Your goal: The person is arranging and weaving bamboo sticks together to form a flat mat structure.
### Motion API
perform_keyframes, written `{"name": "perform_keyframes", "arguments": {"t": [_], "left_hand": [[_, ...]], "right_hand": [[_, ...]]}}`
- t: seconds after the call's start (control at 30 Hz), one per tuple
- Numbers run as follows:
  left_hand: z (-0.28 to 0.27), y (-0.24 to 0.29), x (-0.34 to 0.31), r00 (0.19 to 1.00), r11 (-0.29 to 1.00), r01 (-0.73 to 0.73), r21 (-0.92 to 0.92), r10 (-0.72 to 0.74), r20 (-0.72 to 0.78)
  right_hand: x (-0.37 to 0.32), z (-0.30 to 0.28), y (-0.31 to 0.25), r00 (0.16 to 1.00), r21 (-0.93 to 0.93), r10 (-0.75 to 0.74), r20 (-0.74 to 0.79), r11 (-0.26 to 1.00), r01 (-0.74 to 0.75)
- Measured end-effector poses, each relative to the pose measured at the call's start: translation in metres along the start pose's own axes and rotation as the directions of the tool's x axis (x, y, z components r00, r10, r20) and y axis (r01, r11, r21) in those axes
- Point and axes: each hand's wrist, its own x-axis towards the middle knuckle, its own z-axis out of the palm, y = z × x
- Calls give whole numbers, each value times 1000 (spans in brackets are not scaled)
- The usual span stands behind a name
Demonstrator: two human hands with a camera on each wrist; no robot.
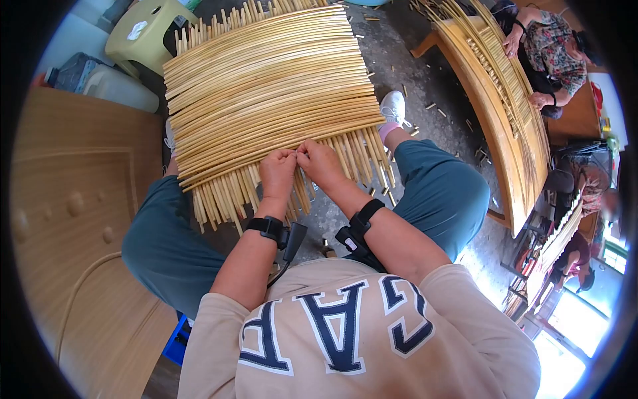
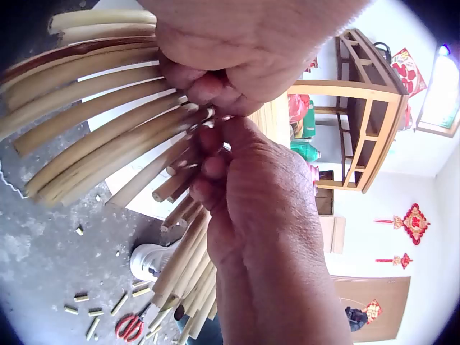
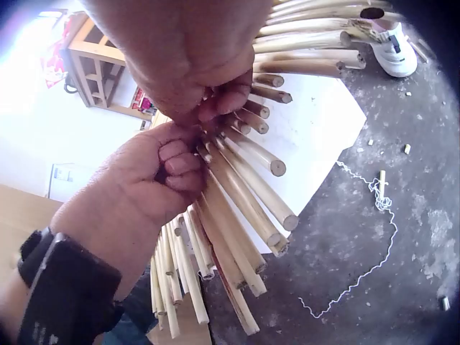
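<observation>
A mat of pale round sticks (image 1: 272, 86), laid side by side across another layer, spreads out in front of the person. At its near edge the left hand (image 1: 278, 174) and right hand (image 1: 321, 163) meet, fingers curled and fingertips together. Between the fingertips they pinch something small; a white bit like string shows there in the left wrist view, the rest hidden by the fingers. Cut stick ends (image 3: 277, 167) fan out below the hands in the right wrist view. A white sheet (image 3: 309, 129) appears behind these ends.
White string (image 3: 392, 237) trails over the grey floor. Red-handled scissors (image 2: 131, 327) lie low among short stick offcuts (image 2: 93, 327). A wooden panel (image 1: 86, 219) stands at left, near a green stool (image 1: 143, 33). Another person (image 1: 555, 50) works at a wooden bench (image 1: 478, 100) on the right.
</observation>
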Motion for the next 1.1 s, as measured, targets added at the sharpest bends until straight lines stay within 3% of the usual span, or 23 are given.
{"name": "perform_keyframes", "arguments": {"t": [0.17, 0.23, 0.33, 0.47, 0.57, 0.63, 0.73, 0.83, 0.97, 1.03, 1.1], "left_hand": [[1, 5, -4, 997, 990, -67, 126, 70, -22], [2, 16, -9, 994, 963, -30, 267, 57, -93], [3, 9, -7, 988, 958, -73, 276, 108, -112], [4, 5, -4, 989, 959, -71, 275, 103, -103], [2, 3, -4, 991, 971, -100, 215, 116, -64], [1, 12, -7, 1000, 993, -14, 113, 17, -23], [1, 10, -6, 1000, 999, -17, 47, 17, -1], [0, 8, -5, 999, 993, -40, 112, 41, -6], [1, -2, 0, 999, 998, -23, 55, 25, -36], [-1, 5, -2, 989, 988, 144, -52, -145, -15], [-1, 12, -5, 986, 982, 164, -94, -165, -5]], "right_hand": [[2, 1, 3, 999, -7, 32, 20, 999, -32], [2, 0, 6, 996, 58, 75, 48, 995, -78], [3, 1, 9, 983, 166, 134, 127, 974, -155], [3, -1, 10, 996, 167, 28, 85, 985, -41], [4, -3, 8, 992, 178, 35, 118, 982, -56], [5, -3, 8, 987, 202, 57, 151, 975, -87], [5, -2, 8, 985, 212, 61, 162, 973, -95], [5, -2, 7, 981, 194, 112, 160, 971, -142], [5, -2, 7, 976, 206, 154, 152, 961, -183], [5, -2, 8, 975, 228, 160, 157, 954, -193], [6, -1, 8, 973, 223, 187, 137, 951, -214]]}}
